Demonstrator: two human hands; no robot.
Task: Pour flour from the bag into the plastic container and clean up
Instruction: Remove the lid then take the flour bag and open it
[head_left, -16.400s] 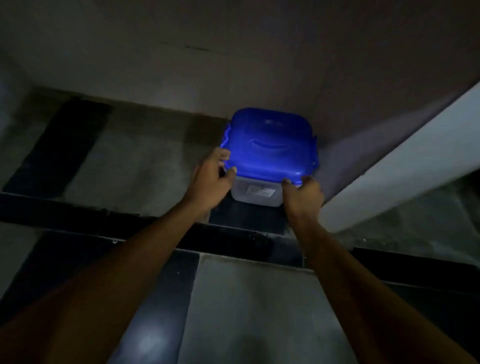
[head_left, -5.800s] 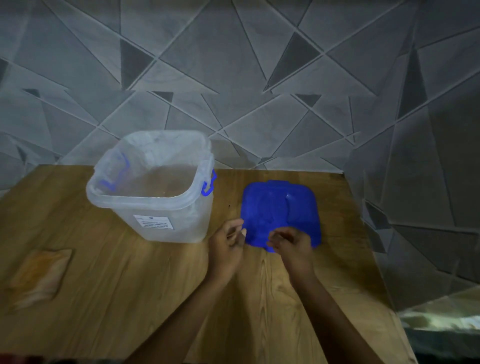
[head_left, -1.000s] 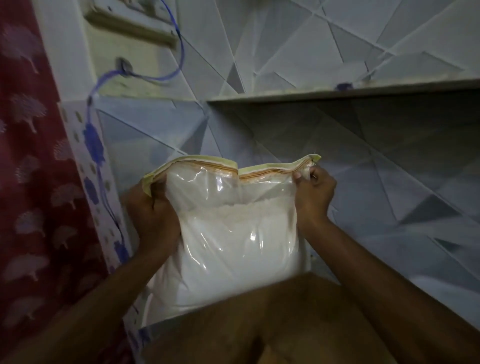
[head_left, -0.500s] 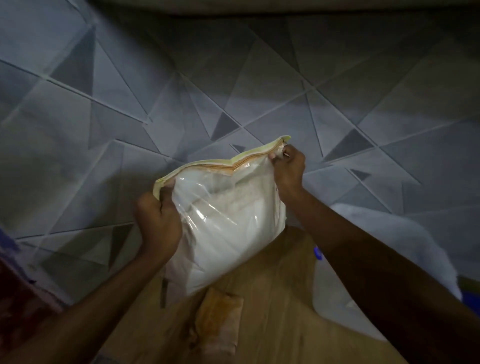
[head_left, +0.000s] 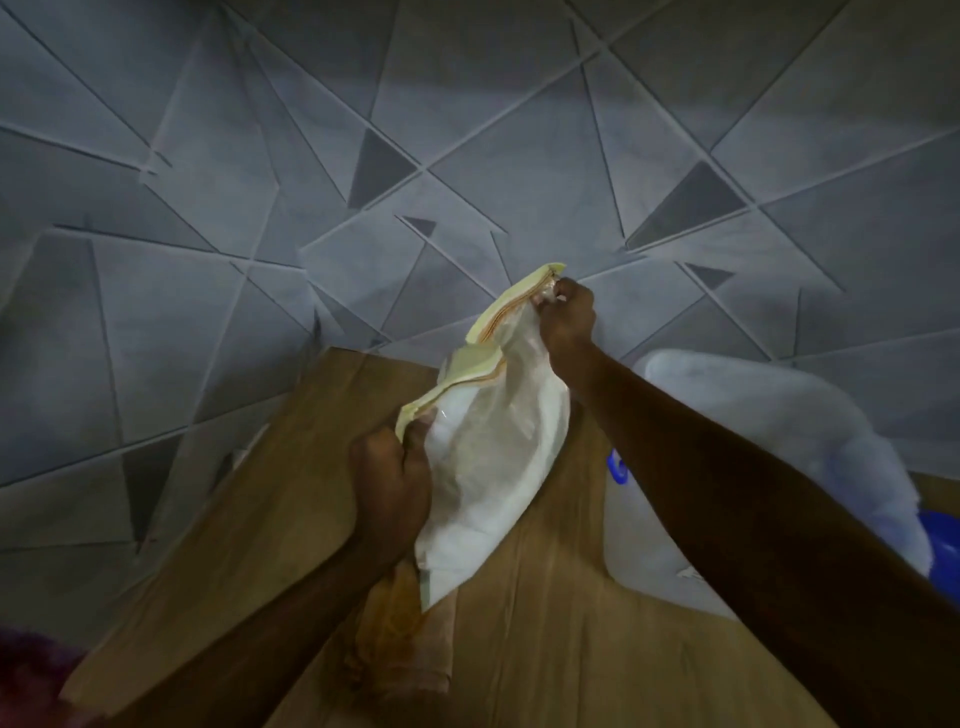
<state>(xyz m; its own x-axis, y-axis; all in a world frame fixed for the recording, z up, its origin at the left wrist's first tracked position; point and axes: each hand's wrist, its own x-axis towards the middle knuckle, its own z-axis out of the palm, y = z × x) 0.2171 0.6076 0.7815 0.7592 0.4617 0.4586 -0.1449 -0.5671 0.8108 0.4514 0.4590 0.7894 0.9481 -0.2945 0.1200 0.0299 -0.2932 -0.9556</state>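
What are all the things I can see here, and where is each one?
flour bag: one, clear with a yellow top strip, held up over the table
plastic container: one, translucent white, on the table at right
lid: one, blue, right edge, past the container
cloth: one, orange-brown, on the table below the bag
table: one, brown wood
wall: grey, triangle pattern, behind
left hand: one, grips the bag's lower top corner
right hand: one, pinches its upper top corner

Dim, soft-blurred; wide-angle bowing at edges
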